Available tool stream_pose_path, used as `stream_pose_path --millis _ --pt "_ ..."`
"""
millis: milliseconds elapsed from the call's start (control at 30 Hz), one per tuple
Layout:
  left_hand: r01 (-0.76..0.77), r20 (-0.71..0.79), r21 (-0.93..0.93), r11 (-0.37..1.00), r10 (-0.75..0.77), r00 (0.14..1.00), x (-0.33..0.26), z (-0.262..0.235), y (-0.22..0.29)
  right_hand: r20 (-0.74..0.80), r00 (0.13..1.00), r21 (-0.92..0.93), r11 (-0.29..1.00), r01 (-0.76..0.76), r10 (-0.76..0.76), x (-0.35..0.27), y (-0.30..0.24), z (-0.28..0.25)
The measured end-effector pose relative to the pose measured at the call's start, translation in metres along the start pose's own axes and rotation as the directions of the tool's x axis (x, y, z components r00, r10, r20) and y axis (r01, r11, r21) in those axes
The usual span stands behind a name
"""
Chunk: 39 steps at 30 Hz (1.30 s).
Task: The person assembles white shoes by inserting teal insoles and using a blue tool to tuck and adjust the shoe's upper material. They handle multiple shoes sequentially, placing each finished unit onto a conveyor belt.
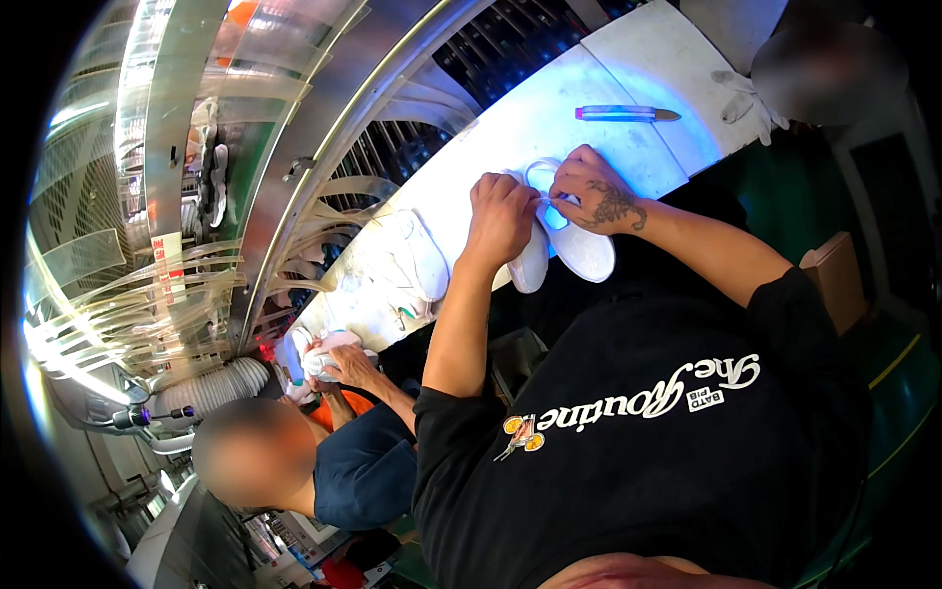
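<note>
Left hand [500, 218], right hand [594, 191] both gripping white shoe [574, 245]; pen [626, 114] apart.

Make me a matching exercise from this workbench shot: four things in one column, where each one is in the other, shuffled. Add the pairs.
Things
1. white shoe
2. marker pen
3. white gloves
4. second white shoe

Places
A. lying alone on the white bench to the person's left
B. at the far end of the bench, beyond the pen
C. under the left hand and right hand
D. on the blue-lit bench top past the hands

Pairs: 1-C, 2-D, 3-B, 4-A
</note>
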<state>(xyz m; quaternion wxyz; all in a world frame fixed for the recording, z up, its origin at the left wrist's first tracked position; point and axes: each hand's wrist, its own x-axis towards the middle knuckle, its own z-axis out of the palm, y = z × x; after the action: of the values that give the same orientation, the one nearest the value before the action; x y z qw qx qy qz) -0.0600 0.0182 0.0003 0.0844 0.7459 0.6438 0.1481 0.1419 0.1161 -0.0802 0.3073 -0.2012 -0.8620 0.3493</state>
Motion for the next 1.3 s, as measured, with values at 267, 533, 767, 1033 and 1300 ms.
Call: stream_pose_path --millis 267,533,767,1033,1300 --pt "0.018 0.051 -0.018 1.000 -0.017 0.999 0.002 -0.005 0.002 0.006 1.000 0.046 0.999 -0.007 0.006 0.001 0.002 -0.002" --pt "0.198 0.104 -0.130 0.972 -0.185 0.977 0.010 -0.008 0.005 0.035 0.999 0.058 0.998 -0.018 0.016 0.002 0.001 -0.005" --pt "0.233 0.139 -0.116 0.966 -0.216 0.966 0.013 -0.008 0.008 0.006 1.000 0.059 0.998 0.003 -0.003 0.001 0.008 0.000" --pt "0.082 0.105 -0.053 0.995 -0.076 0.992 0.011 -0.009 0.004 -0.016 0.997 0.073 0.994 0.076 -0.075 0.002 0.014 0.001" --pt "0.184 0.227 -0.075 0.980 -0.163 0.960 0.020 -0.009 -0.003 0.109 0.994 0.071 0.997 0.007 -0.015 0.008 0.008 -0.008"
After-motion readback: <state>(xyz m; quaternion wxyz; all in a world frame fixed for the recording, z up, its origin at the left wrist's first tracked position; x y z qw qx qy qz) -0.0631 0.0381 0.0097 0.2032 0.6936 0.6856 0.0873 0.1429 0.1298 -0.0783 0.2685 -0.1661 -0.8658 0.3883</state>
